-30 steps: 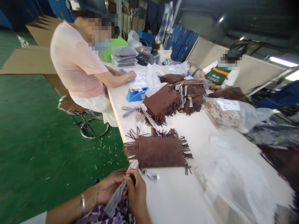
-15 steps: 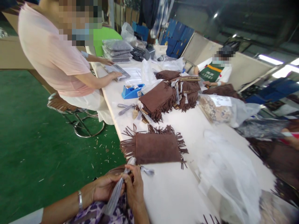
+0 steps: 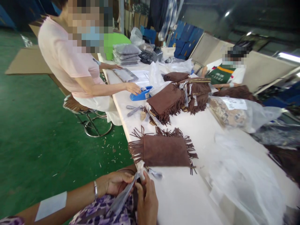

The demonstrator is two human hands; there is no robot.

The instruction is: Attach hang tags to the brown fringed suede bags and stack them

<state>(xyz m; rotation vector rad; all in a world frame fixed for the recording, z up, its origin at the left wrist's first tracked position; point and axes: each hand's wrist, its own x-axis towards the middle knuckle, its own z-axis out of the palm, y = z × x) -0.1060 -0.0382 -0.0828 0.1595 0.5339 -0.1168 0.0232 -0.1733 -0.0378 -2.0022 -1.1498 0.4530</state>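
At far left, a sheet of cardboard (image 3: 30,61) juts out over the green floor (image 3: 53,147). Next comes a co-worker in a pink shirt (image 3: 63,59), beside a round stool (image 3: 72,104), one arm stretched toward a blue tape holder (image 3: 140,96) on the white table (image 3: 178,193). In front, the person's left hand (image 3: 119,182), a metal bracelet (image 3: 95,189) at its wrist, is pinched on a narrow strip of plastic (image 3: 124,197). The strip slants down over purple patterned cloth (image 3: 93,211), its upper end at the table edge. Close beside it, the right hand (image 3: 147,200) has thumb and forefinger parted around that end; whether they grip it I cannot tell. A brown fringed bag (image 3: 166,151) lies flat just beyond, more brown bags (image 3: 165,100) heaped behind it. Farther right sit a co-worker in a green apron (image 3: 221,75), a wrapped patterned bundle (image 3: 231,111) and a large clear plastic sheet (image 3: 243,175).
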